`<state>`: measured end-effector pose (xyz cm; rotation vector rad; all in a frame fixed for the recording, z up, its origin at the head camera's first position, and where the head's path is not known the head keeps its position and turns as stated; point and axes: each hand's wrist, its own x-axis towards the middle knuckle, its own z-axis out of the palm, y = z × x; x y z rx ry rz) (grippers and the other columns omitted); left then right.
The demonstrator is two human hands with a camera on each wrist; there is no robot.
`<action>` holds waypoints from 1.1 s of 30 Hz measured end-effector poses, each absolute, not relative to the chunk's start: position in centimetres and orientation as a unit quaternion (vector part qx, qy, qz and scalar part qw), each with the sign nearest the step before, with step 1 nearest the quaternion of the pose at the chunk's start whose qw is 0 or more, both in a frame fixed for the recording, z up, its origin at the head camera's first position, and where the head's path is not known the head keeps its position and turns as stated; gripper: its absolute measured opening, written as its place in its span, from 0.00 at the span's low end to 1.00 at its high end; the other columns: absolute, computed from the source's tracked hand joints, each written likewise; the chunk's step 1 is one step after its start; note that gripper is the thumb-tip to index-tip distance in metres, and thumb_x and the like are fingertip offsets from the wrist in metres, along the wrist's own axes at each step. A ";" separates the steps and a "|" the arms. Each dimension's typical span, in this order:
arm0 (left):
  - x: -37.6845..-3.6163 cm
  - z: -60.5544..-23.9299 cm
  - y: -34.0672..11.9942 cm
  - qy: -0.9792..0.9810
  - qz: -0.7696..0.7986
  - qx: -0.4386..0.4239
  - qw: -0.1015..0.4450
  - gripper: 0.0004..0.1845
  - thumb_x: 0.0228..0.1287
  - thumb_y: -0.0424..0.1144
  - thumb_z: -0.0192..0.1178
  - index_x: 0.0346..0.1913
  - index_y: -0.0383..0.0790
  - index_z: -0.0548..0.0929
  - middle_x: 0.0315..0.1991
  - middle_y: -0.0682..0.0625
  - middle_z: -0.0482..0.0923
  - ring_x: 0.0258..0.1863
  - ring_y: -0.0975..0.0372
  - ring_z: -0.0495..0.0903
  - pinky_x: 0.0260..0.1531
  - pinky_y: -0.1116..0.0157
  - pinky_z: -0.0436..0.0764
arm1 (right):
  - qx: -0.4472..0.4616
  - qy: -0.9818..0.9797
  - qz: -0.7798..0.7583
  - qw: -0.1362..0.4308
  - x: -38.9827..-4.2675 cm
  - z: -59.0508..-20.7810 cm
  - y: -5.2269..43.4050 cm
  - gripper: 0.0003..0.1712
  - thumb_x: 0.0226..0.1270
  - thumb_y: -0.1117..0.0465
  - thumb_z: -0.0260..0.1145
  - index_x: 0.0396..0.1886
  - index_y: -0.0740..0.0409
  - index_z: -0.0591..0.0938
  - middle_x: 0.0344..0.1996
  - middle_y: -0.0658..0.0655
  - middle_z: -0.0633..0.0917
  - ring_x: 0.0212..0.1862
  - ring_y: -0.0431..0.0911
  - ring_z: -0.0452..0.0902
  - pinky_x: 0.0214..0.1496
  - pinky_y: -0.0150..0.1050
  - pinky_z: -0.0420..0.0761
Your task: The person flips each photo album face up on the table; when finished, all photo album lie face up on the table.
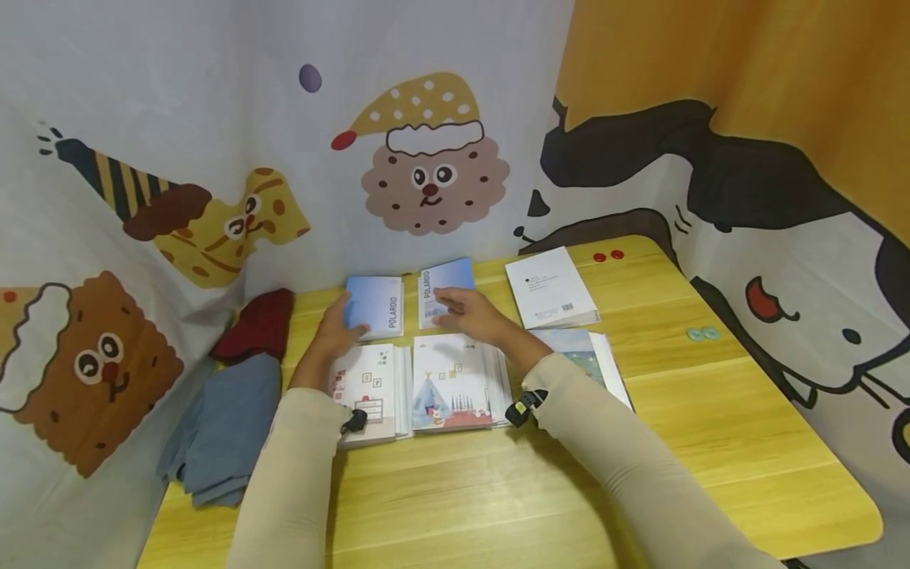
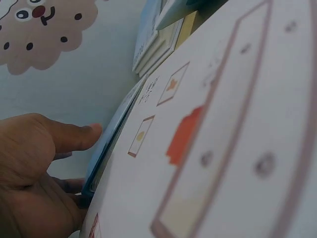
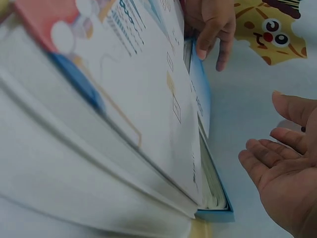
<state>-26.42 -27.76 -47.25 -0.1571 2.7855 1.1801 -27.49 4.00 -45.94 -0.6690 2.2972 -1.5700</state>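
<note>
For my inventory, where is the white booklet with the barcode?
In the head view, the white booklet lies near the far edge of the table, right of centre, between the right-hand POLAROID book and two red discs.

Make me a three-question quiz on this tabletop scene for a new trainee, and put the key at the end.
1. Multiple choice: which word is printed on the blue rectangular book nearest the person's left hand?
A) DIARY
B) POLAROID
C) CALENDAR

2. True or false: the two small round red discs lie farther from the person than the two small round pale green discs.

3. Short answer: in the right wrist view, what, if anything, is the person's right hand holding?

Key
1. B
2. True
3. Nothing
</note>
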 end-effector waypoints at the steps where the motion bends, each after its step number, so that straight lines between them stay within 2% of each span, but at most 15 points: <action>1: -26.4 -47.2 -27.7 0.919 0.386 -0.050 0.058 0.47 0.82 0.36 0.60 0.91 0.41 0.44 0.91 0.35 0.40 0.90 0.38 0.42 0.89 0.40 0.46 | -0.229 0.795 -0.544 0.139 -27.6 -45.9 4.1 0.41 0.80 0.58 0.71 0.86 0.60 0.66 0.84 0.61 0.69 0.84 0.60 0.67 0.85 0.50 0.70; 6: -26.5 -47.0 -27.2 0.934 0.351 -0.046 0.049 0.46 0.82 0.39 0.60 0.90 0.39 0.43 0.90 0.31 0.41 0.89 0.35 0.44 0.88 0.39 0.49 | -0.218 0.797 -0.548 0.130 -28.2 -45.4 4.9 0.40 0.80 0.59 0.70 0.85 0.63 0.66 0.84 0.64 0.69 0.85 0.60 0.66 0.85 0.50 0.70; 8: -26.5 -46.8 -26.7 0.949 0.310 -0.044 0.038 0.46 0.82 0.41 0.60 0.90 0.38 0.45 0.89 0.28 0.42 0.88 0.33 0.46 0.87 0.35 0.50 | -0.214 0.801 -0.546 0.118 -28.4 -45.2 5.2 0.40 0.81 0.60 0.70 0.84 0.65 0.66 0.84 0.65 0.69 0.85 0.61 0.65 0.86 0.50 0.69; 13: -26.3 -45.7 -23.8 0.974 0.225 -0.019 0.022 0.43 0.80 0.45 0.61 0.88 0.35 0.55 0.87 0.25 0.44 0.87 0.31 0.43 0.82 0.25 0.47 | -0.195 0.822 -0.530 0.072 -29.0 -45.1 5.8 0.36 0.81 0.61 0.69 0.82 0.68 0.70 0.81 0.68 0.72 0.84 0.61 0.67 0.87 0.51 0.68; 16: -26.1 -45.4 -22.0 0.975 0.221 0.011 0.025 0.41 0.80 0.46 0.61 0.86 0.34 0.58 0.87 0.26 0.45 0.88 0.31 0.42 0.85 0.29 0.46 | -0.175 0.838 -0.513 0.057 -29.2 -45.2 6.1 0.35 0.80 0.59 0.70 0.80 0.66 0.73 0.81 0.66 0.73 0.84 0.61 0.67 0.87 0.55 0.67; 22: -26.5 -45.9 -19.0 0.961 0.269 0.049 0.039 0.40 0.81 0.46 0.60 0.86 0.34 0.60 0.88 0.28 0.45 0.89 0.33 0.42 0.89 0.39 0.46 | -0.120 0.849 -0.511 0.065 -29.5 -45.7 6.4 0.38 0.79 0.56 0.71 0.83 0.60 0.71 0.84 0.64 0.69 0.87 0.63 0.60 0.89 0.61 0.61; 29: -27.1 -46.1 -16.8 0.954 0.291 0.051 0.058 0.40 0.83 0.49 0.59 0.88 0.37 0.58 0.90 0.33 0.43 0.89 0.36 0.44 0.88 0.39 0.52 | -0.106 0.856 -0.497 0.096 -30.0 -46.4 6.8 0.41 0.79 0.52 0.70 0.85 0.58 0.68 0.85 0.65 0.67 0.86 0.65 0.60 0.88 0.62 0.62; 33: -27.3 -46.2 -16.2 0.955 0.273 0.063 0.093 0.42 0.85 0.54 0.56 0.89 0.41 0.54 0.91 0.34 0.39 0.89 0.35 0.42 0.87 0.37 0.51 | -0.107 0.863 -0.480 0.116 -30.3 -46.9 6.9 0.42 0.81 0.52 0.69 0.86 0.56 0.65 0.85 0.66 0.66 0.86 0.65 0.60 0.87 0.62 0.63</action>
